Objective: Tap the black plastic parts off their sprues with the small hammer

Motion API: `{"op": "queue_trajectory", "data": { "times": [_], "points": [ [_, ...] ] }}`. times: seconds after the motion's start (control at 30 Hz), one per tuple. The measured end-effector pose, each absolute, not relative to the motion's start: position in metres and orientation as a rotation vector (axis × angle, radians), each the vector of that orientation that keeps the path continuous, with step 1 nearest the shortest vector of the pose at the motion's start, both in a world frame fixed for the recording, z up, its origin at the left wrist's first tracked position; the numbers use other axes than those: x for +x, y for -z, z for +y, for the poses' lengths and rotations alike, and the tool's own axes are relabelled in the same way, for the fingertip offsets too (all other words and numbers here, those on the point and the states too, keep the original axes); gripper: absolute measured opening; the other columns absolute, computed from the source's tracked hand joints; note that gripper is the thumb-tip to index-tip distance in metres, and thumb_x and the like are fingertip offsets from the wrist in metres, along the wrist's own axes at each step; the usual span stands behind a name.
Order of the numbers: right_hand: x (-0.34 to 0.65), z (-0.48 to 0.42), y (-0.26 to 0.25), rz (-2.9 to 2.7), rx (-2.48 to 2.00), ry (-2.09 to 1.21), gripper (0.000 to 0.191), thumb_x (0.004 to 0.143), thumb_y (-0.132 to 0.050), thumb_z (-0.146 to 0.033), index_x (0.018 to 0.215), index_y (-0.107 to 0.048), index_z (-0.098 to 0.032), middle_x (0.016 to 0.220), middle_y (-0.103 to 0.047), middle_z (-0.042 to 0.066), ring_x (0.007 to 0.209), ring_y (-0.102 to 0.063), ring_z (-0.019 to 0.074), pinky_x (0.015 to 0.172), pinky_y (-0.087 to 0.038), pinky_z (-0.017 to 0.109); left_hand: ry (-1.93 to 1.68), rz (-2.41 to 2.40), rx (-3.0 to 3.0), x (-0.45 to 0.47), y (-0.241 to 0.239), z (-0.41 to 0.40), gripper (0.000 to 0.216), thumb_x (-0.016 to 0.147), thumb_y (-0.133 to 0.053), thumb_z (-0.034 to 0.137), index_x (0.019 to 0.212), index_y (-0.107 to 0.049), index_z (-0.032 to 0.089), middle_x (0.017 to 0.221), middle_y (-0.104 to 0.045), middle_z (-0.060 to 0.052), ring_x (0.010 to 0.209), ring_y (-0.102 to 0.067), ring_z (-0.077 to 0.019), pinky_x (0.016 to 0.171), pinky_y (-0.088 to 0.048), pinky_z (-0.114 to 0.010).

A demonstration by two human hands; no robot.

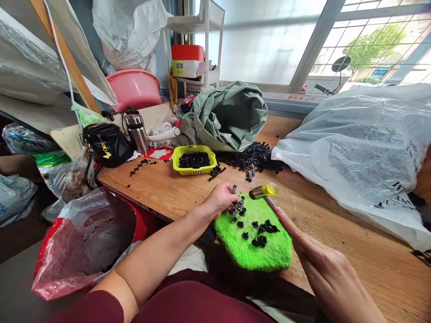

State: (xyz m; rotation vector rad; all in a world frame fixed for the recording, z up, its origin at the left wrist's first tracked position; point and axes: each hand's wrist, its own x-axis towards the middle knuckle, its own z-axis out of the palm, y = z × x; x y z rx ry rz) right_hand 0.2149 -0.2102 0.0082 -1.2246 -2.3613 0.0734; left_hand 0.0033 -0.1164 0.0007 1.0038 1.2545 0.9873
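Note:
My left hand (pixel 222 197) is closed on a black plastic part (pixel 235 214), a narrow strip pinched upright between thumb and fingers over the green cloth (pixel 249 253). In my right hand (pixel 319 260) is a small hammer (pixel 262 191) with a metal body and a yellow end, its forefinger stretched along the shaft. The hammer head is raised over the cloth, to the right of the strip and apart from it; its yellow end is blurred. Several round black plastic pieces (pixel 245 235) and a small dark cluster (pixel 268 227) lie on the cloth.
A yellow basket (pixel 194 171) of black parts stands behind my left hand. Beside it, a black heap (pixel 257 157) spills from a grey-green sack (pixel 232 116). A white plastic bag (pixel 363 148) covers the right side. A red-edged bag (pixel 87 242) stands left, below the table edge.

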Motion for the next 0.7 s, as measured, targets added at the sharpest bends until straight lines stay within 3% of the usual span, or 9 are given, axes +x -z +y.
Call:
{"op": "queue_trajectory", "data": {
  "times": [0.13, 0.2, 0.27, 0.33, 0.53, 0.7],
  "points": [
    [0.213, -0.213, -0.006, -2.452, -1.297, -0.063, 0.055, 0.092, -0.026, -0.016, 0.142, -0.030, -0.035, 0.081, -0.072, -0.001, 0.065, -0.068, 0.0232, 0.044, -0.051, 0.027, -0.960, 1.246, 0.992, -0.001, -0.004, -0.120, 0.022, 0.071, -0.061, 0.005, 0.064, -0.043, 0.017, 0.044, -0.046, 0.008, 0.032, -0.036, -0.0031, 0.035, -0.017, -0.016],
    [0.217, -0.216, -0.006, -2.370, -1.262, -0.126, 0.053, 0.092, -0.028, -0.017, 0.142, -0.031, -0.035, 0.099, -0.071, 0.000, 0.080, -0.068, 0.0224, 0.056, -0.055, 0.026, -0.984, 1.212, 0.927, -0.009, -0.006, -0.126, 0.018, 0.072, -0.062, 0.008, 0.067, -0.047, 0.015, 0.049, -0.051, 0.006, 0.036, -0.040, -0.0033, 0.036, -0.021, -0.016],
    [0.223, -0.219, -0.006, -2.246, -1.209, -0.188, 0.050, 0.094, -0.032, -0.021, 0.142, -0.031, -0.036, 0.122, -0.059, 0.001, 0.102, -0.060, 0.0221, 0.070, -0.054, 0.025, -1.051, 1.158, 0.860, -0.019, -0.007, -0.136, 0.013, 0.072, -0.062, 0.010, 0.070, -0.050, 0.014, 0.055, -0.055, 0.004, 0.042, -0.045, -0.0036, 0.041, -0.029, -0.014],
    [0.232, -0.223, -0.006, -2.142, -1.203, -0.260, 0.049, 0.095, -0.036, -0.026, 0.143, -0.031, -0.035, 0.132, -0.050, 0.000, 0.112, -0.052, 0.0233, 0.079, -0.051, 0.026, -1.097, 1.090, 0.836, -0.030, -0.006, -0.148, 0.011, 0.073, -0.064, 0.014, 0.072, -0.052, 0.013, 0.062, -0.057, 0.002, 0.051, -0.049, -0.0042, 0.049, -0.036, -0.014],
    [0.248, -0.233, 0.005, -1.981, -1.288, -0.448, 0.047, 0.093, -0.039, -0.034, 0.140, -0.038, -0.032, 0.132, -0.052, 0.000, 0.116, -0.049, 0.0278, 0.091, -0.047, 0.037, -0.950, 1.021, 0.925, -0.042, 0.000, -0.185, 0.022, 0.071, -0.066, 0.032, 0.080, -0.058, 0.014, 0.066, -0.055, 0.002, 0.053, -0.046, -0.0061, 0.050, -0.037, -0.018],
    [0.243, -0.236, 0.007, -1.951, -1.265, -0.415, 0.047, 0.093, -0.039, -0.035, 0.139, -0.041, -0.029, 0.133, -0.051, 0.003, 0.118, -0.046, 0.0278, 0.091, -0.046, 0.035, -0.862, 1.121, 1.116, -0.035, -0.001, -0.189, 0.024, 0.072, -0.064, 0.036, 0.067, -0.058, 0.013, 0.056, -0.044, 0.005, 0.049, -0.035, -0.0054, 0.047, -0.027, -0.018]
  ]
}}
